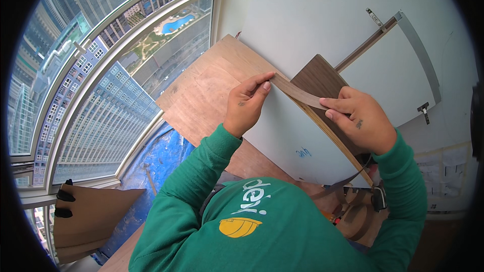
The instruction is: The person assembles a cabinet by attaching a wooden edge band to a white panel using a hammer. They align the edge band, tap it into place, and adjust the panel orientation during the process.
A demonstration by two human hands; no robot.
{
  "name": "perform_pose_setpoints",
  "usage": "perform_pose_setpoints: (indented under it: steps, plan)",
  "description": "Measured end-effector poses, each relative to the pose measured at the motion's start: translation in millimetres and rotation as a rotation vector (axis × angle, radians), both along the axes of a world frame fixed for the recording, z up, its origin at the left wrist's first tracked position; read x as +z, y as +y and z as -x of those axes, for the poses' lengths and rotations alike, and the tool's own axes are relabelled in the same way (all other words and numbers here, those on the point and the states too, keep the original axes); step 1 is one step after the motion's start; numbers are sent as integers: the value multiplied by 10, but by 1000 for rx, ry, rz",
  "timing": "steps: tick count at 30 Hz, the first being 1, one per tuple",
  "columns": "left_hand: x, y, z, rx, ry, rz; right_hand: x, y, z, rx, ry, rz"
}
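Observation:
A thin brown wood-grain strip of edge banding (301,93) stretches between my two hands and sags slightly. My left hand (248,102) pinches its far end between thumb and fingers, close to the far corner of a white-faced plywood panel (287,136). Further along, my right hand (364,121) pinches the strip above the panel's bare layered edge (330,132). Part of the strip passes behind my right hand and hangs below it, running down beside the panel's near end. Under my right hand lies a brown wood-grain board (318,74), partly covered by it.
A plywood sheet (214,78) lies under the white panel, beside the tall windows (126,65). Right of it are a white panel with metal hinges (390,65) and, nearer, coiled brown strips (364,221). Blue sheeting (151,163) and a brown board (93,216) are at left.

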State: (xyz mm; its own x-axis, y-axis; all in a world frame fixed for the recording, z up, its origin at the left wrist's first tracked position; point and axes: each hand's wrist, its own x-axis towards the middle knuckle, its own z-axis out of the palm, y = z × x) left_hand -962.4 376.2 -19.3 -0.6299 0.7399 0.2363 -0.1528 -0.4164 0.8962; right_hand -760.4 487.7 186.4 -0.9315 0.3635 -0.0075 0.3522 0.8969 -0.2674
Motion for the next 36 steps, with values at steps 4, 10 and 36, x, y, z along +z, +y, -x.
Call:
perform_pose_setpoints:
  steps: [4, 10, 36]
  plan:
    - [6, -1, -4, 12, 14, 13, -19, -32, -12, -34, -35, -1]
    - [16, -37, 10, 16, 22, 19, -26, -68, -16, -30, -29, 1]
    - [-20, -55, 51, 12, 0, 31, -293, -202, -107, -78, 0, 1]
